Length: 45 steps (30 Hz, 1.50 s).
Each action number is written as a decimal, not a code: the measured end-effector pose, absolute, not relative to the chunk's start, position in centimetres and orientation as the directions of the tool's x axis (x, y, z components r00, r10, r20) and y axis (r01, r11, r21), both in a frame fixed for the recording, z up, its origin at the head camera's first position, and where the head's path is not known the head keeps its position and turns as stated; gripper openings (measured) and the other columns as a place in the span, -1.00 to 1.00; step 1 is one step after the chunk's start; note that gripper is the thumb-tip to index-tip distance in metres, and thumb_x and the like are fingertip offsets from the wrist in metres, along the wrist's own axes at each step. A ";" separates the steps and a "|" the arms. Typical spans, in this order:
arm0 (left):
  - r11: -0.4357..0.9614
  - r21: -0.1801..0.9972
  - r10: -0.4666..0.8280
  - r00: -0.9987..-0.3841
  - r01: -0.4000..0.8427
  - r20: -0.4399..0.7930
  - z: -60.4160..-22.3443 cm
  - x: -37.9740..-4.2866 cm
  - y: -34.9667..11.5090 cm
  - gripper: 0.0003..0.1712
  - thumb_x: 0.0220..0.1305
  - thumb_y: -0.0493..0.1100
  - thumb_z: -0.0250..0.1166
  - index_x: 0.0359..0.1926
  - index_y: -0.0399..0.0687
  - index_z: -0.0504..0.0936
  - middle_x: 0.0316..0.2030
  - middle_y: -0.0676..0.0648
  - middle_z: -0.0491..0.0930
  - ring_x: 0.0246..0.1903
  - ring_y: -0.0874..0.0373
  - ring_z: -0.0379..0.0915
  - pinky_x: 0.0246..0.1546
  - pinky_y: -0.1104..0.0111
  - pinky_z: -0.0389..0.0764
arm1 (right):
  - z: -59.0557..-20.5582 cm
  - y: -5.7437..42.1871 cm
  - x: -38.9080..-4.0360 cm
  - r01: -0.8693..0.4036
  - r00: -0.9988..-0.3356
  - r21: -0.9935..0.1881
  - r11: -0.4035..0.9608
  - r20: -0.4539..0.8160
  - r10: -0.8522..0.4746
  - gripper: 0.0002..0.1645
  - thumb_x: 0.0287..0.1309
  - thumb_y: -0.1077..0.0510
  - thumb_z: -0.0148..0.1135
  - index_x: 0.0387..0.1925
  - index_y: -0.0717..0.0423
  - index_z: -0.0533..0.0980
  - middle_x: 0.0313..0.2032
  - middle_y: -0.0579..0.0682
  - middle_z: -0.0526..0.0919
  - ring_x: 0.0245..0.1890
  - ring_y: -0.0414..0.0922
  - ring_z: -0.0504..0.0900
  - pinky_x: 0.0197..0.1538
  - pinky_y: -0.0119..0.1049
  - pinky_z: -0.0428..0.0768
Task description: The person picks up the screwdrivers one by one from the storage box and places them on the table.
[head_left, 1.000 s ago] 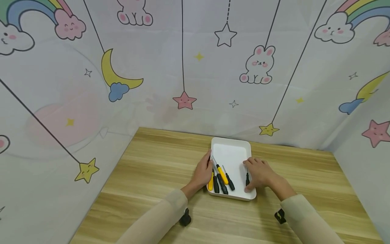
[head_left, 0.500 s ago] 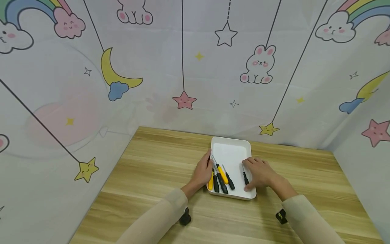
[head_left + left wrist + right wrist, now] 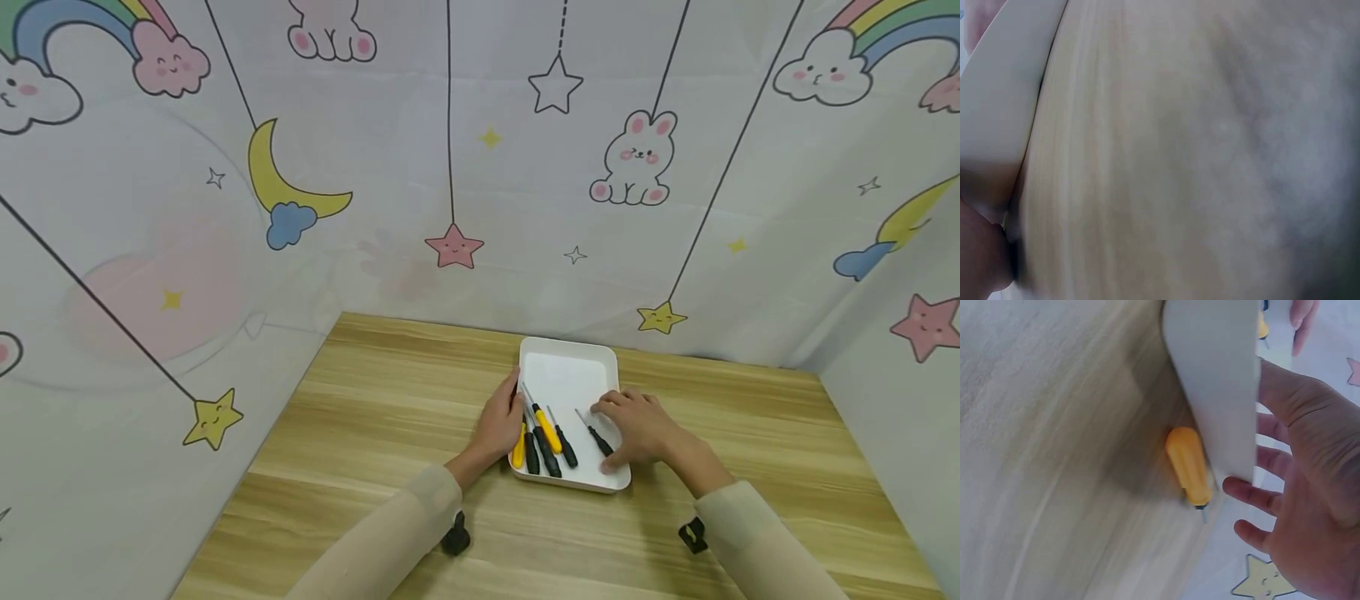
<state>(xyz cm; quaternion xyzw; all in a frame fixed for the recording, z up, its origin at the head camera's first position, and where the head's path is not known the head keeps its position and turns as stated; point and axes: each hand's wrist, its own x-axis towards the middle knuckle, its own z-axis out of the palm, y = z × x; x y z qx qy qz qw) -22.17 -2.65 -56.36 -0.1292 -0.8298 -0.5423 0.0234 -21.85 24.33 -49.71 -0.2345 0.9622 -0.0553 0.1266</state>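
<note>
A white tray lies on the table, and my left hand grips its left wall. Inside, on the left, several screwdrivers with yellow and black handles lie grouped, among them a yellow-handled screwdriver. My right hand reaches over the tray's right wall, fingers spread and slightly bent. Beside its thumb, a small black-handled screwdriver lies slanted on the tray floor, its handle end close to the thumb. In the right wrist view, the right hand straddles the wall, which hides the thumb tip and some fingertips.
Outside the tray's right wall, a screwdriver with an orange-yellow handle lies on the wooden table. A white cloth printed with stars and rabbits stands close behind the tray. Black wrist-camera mounts hang below both sleeves.
Beside my right hand, the small black-handled screwdriver has swung from nearly upright in view to slanted, its tip moving left. My right fingers have shifted slightly left. The left hand and tray stay put.
</note>
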 end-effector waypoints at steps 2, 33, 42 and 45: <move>0.376 0.895 0.190 -0.965 0.241 0.181 -56.3 -22.2 -2.7 -0.38 0.70 -0.26 -0.10 0.66 -0.29 0.09 0.62 -0.23 0.14 0.59 -0.10 0.08 0.56 0.01 0.17 | -49.4 24.2 -21.6 -0.456 -0.856 -0.132 0.880 -0.207 -0.474 0.03 -0.21 -0.26 0.77 0.33 -0.04 0.60 0.32 0.08 0.56 0.33 0.26 0.41 0.34 0.45 0.33; 0.376 0.892 0.193 -0.963 0.252 0.191 -56.5 -22.3 -2.7 -0.38 0.71 -0.24 -0.09 0.66 -0.25 0.09 0.61 -0.22 0.18 0.58 -0.07 0.11 0.56 0.05 0.20 | -47.6 21.2 -19.6 -0.604 -0.788 0.117 0.788 -0.231 -0.570 -0.31 -0.09 0.16 0.68 0.14 0.13 0.63 -0.03 0.02 0.64 -0.02 0.10 0.48 0.34 0.35 0.35; 0.376 0.894 0.188 -0.965 0.244 0.184 -56.6 -22.2 -2.8 -0.38 0.71 -0.24 -0.09 0.66 -0.25 0.10 0.60 -0.22 0.19 0.57 -0.08 0.12 0.56 0.04 0.21 | -48.3 21.4 -20.1 -0.581 -0.799 0.043 0.813 -0.221 -0.559 -0.42 -0.10 0.03 0.69 -0.03 0.11 0.63 -0.18 -0.02 0.62 -0.09 0.05 0.47 0.31 0.28 0.39; 0.381 0.893 0.185 -0.966 0.238 0.178 -56.7 -22.1 -2.9 -0.38 0.70 -0.24 -0.09 0.66 -0.25 0.11 0.60 -0.21 0.19 0.57 -0.08 0.12 0.56 0.04 0.21 | -48.7 21.6 -20.2 -0.568 -0.805 0.027 0.823 -0.225 -0.548 -0.43 -0.10 -0.05 0.68 -0.07 0.05 0.62 -0.22 -0.09 0.61 -0.13 -0.01 0.44 0.29 0.24 0.41</move>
